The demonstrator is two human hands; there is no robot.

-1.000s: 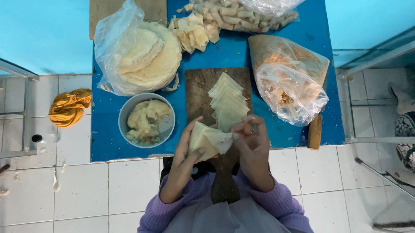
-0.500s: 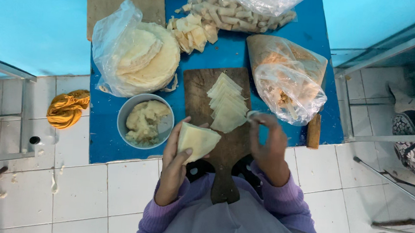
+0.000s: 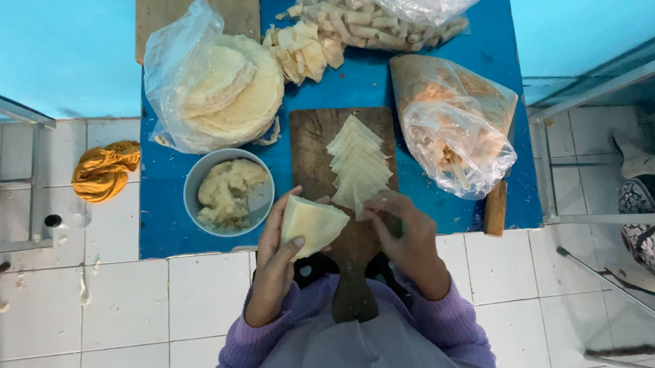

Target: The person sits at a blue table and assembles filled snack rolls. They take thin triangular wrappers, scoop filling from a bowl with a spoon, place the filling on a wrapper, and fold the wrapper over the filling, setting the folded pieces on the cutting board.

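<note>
Pale pastry sheet (image 3: 311, 223), thin, limp, probably tear-prone, cupped in left hand (image 3: 280, 257); best supported under its fold. Right hand (image 3: 408, 240) pinches the fanned sheets (image 3: 358, 163) on the wooden board (image 3: 311, 141). Beyond: filling bowl (image 3: 191, 190), bagged wrappers (image 3: 219, 92).

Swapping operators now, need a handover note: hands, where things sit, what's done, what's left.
Left hand: holds one wrapper piece, unfilled.
Right hand: fingers at the near end of the cut wrapper stack on the cutting board.
Filling bowl sits left of the board; round wrappers in a bag behind it.
Done: folded pieces piled at the far edge.
Left: the stack on the board.
</note>
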